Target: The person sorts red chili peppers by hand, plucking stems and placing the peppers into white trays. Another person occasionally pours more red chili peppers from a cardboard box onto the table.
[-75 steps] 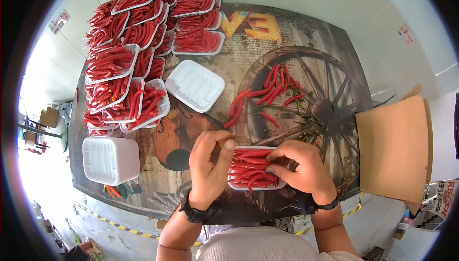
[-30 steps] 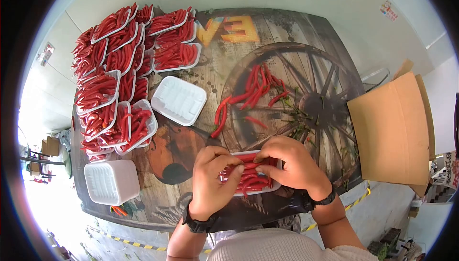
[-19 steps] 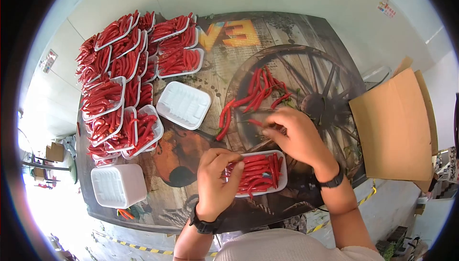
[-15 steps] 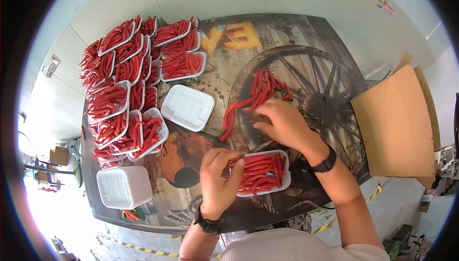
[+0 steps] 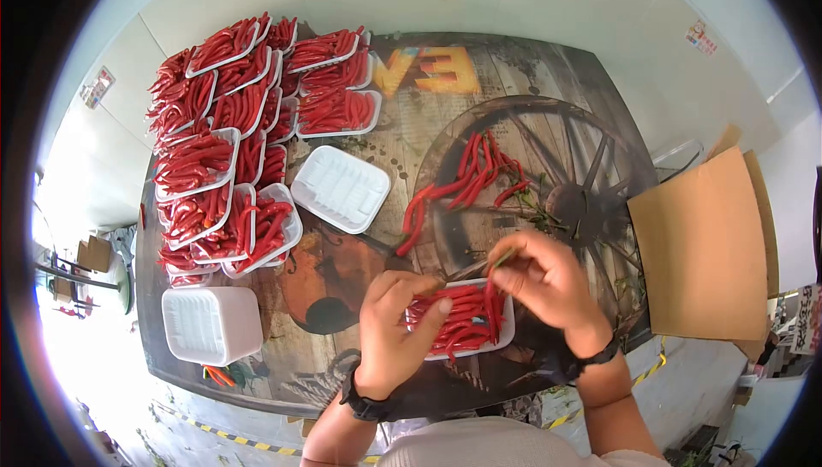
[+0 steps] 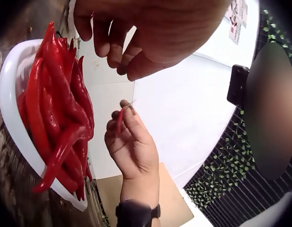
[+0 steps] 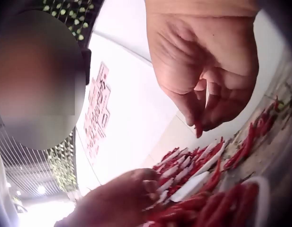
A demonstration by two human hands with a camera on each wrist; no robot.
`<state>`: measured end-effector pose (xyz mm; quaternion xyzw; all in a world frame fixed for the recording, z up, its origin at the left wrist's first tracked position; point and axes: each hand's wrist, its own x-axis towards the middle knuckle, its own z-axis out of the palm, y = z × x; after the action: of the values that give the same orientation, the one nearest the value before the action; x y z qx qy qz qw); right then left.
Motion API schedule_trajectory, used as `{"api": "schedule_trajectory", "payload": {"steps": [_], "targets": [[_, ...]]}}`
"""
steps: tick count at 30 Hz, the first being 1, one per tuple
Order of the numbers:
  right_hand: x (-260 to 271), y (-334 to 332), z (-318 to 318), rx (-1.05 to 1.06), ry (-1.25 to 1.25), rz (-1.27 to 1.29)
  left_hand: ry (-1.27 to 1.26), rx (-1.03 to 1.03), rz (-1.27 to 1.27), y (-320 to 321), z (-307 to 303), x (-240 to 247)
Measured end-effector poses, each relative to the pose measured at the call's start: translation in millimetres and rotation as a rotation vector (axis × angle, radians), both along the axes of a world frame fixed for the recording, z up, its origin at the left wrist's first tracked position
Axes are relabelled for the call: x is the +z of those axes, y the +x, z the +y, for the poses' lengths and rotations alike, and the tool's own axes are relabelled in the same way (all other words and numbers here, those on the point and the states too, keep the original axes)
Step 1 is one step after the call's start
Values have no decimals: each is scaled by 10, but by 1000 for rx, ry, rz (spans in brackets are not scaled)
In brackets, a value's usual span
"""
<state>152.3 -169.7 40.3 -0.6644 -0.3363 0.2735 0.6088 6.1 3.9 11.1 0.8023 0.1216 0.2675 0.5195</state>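
Observation:
A white tray [image 6: 10, 90] filled with red chili peppers [image 5: 458, 317] sits near the table's front edge. My right hand [image 5: 552, 287] is over its right end, pinching one red chili pepper [image 6: 120, 120] between thumb and fingertips, with a green stem showing in the left wrist view. That pepper's lower end points down toward the tray in the head view. At the tray's left end is my left hand [image 5: 396, 326], its fingers loosely bent and holding nothing. The thumb overlaps the peppers in the head view.
Loose chili peppers [image 5: 471, 176] and green stems [image 5: 535, 210] lie farther back. An empty white tray [image 5: 341, 189] is left of them. Stacked filled trays [image 5: 298, 227] crowd the back left, with nested white trays [image 5: 214, 326] in front. A cardboard box [image 5: 702, 244] stands right.
My right hand left the tray, reached to the loose peppers and came back with one pepper. The single pepper lying apart is gone from the table. My left hand stayed by the tray.

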Motion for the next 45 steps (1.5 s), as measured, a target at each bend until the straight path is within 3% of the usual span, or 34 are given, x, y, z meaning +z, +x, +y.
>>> {"api": "schedule_trajectory", "payload": {"steps": [1,4,7,9,19,21,22,24,27,29,32,33,35,37,38,42,44,45], "targets": [[-1,-92,1,10,2,132,-4,-25,-12,0,-9,2],[-144,-241,36,-6,84,219,47,-72,-46,6,-9,-20],[-164,-275,72,-17,67,57,109,-107,-67,-15,9,-10],[-135,-236,88,-13,50,-280,98,-113,-65,-10,-7,-23],[-88,-269,60,-33,-32,-561,184,-119,-93,16,-23,7],[-77,-258,-8,76,-26,63,141,-147,-90,11,-30,10],[-84,-249,-34,74,-28,59,161,-160,-94,11,-26,15],[-78,-192,-70,107,156,656,184,-165,-114,17,-1,19],[191,-120,-188,-2,11,405,65,-165,-97,-9,35,14],[237,-5,-376,-25,77,298,14,-122,-75,-29,36,22],[225,320,-441,1308,1187,434,-58,-164,-101,-27,36,44],[188,336,-430,1304,1189,433,-59,-167,-99,-26,36,49],[126,331,-434,1094,858,460,-64,-233,-102,-26,25,60],[99,-75,-379,113,436,498,-83,-254,-82,-26,10,38],[202,-55,-264,125,198,331,-103,-270,-60,-25,4,28],[141,-161,-42,69,19,257,-92,-273,-34,-41,-35,21],[-2,-98,-34,213,-44,-237,-42,-272,-36,-40,-49,26],[-2,-87,-31,212,-45,-234,-43,-273,-34,-38,-55,23]]}}
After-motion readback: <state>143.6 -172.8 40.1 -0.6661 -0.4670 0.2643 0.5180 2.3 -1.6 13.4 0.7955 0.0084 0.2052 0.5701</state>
